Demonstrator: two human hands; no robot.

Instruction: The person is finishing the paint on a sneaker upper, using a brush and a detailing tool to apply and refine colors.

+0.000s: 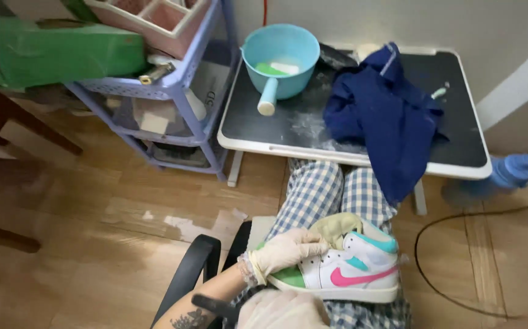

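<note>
**A:** Where was the sneaker?

**B:** The white sneaker (pixel 352 271), with pink, teal and green patches, lay on the person's lap over checked trousers (pixel 325 192). The gloved left hand (pixel 285 251) was closed over its toe end, pressing a yellowish cloth (pixel 337 226) onto it.

**A:** And the right hand?

**B:** The gloved right hand (pixel 282 309) sat at the bottom edge; its grip couldn't be told. Ahead, a black desk (pixel 276 125) carried a blue scoop bowl (pixel 280 58) and a navy garment (pixel 386 116).

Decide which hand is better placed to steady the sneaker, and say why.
Left, probably: the left hand holds the front of the sneaker, while the right hand sits lower, apparently apart from it.
</note>
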